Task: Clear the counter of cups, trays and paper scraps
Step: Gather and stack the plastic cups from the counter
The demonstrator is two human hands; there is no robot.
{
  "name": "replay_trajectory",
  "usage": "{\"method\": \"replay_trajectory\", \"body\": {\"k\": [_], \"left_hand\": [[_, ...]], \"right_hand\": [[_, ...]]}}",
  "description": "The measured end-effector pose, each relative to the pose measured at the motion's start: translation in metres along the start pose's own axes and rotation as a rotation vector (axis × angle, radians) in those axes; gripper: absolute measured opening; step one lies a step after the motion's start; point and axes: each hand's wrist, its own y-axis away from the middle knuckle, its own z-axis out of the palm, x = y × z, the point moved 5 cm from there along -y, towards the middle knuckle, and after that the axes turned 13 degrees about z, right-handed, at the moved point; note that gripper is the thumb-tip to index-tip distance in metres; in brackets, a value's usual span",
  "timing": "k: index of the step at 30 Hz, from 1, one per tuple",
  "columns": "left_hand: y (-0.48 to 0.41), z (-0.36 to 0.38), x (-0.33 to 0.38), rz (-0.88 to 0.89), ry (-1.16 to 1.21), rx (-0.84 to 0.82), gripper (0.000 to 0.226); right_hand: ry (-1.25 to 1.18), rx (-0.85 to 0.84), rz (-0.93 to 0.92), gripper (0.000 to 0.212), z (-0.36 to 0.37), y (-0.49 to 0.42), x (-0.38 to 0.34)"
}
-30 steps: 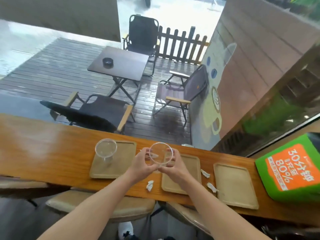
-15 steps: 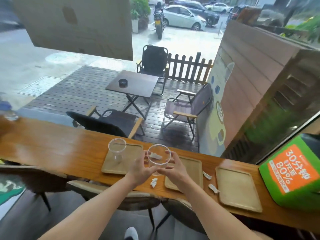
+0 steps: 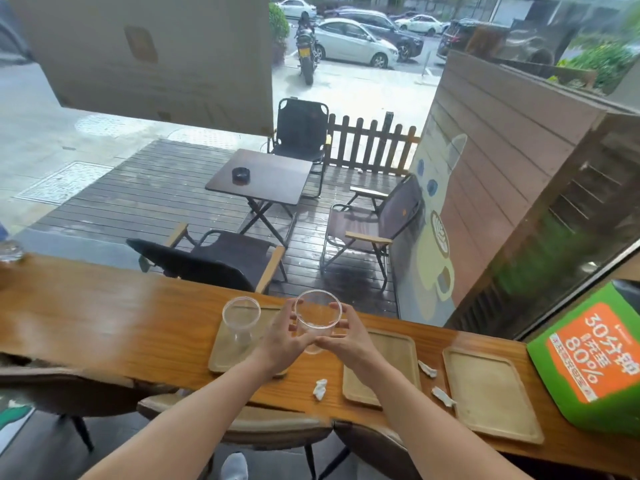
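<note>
Both hands hold one clear plastic cup [image 3: 317, 315] above the wooden counter [image 3: 114, 317]: my left hand [image 3: 285, 336] grips its left side, my right hand [image 3: 349, 336] its right side. A second clear cup [image 3: 240, 322] stands upright on the left tan tray [image 3: 228, 351], just left of my left hand. A middle tray [image 3: 394, 355] and a right tray [image 3: 491, 393] lie flat on the counter. One crumpled paper scrap [image 3: 319, 388] lies between the left and middle trays. Two more scraps [image 3: 427, 368] [image 3: 443, 397] lie between the middle and right trays.
A green and orange delivery bag [image 3: 595, 362] sits at the counter's right end. A window runs behind the counter, with patio chairs and a table outside. Padded stools [image 3: 242, 422] stand under the counter's near edge. A bottle top [image 3: 8, 251] shows at far left.
The held cup has shifted left toward the standing cup, away from above the middle tray. The camera has tilted up, showing more of the street.
</note>
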Motion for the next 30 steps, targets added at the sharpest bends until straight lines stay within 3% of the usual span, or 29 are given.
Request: {"method": "replay_trajectory", "body": {"k": [4, 8, 12, 22, 30], "left_hand": [[-0.027, -0.057, -0.016, -0.014, -0.01, 0.008, 0.059], [-0.044, -0.119, -0.038, -0.032, -0.043, 0.006, 0.071], [-0.054, -0.157, -0.064, -0.044, -0.053, -0.038, 0.055], [-0.056, -0.163, -0.103, -0.12, -0.062, -0.133, 0.062], [-0.049, -0.156, -0.125, -0.137, -0.207, -0.162, 0.064]], "right_hand": [[0.033, 0.008, -0.014, 0.082, 0.043, -0.037, -0.036], [0.059, -0.017, -0.006, 0.082, 0.094, -0.07, -0.065], [0.058, -0.046, 0.042, 0.079, 0.135, -0.095, -0.075], [0.185, 0.037, 0.215, 0.081, 0.157, -0.116, -0.059], [0.429, 0.119, 0.203, 0.071, 0.16, -0.121, -0.05]]}}
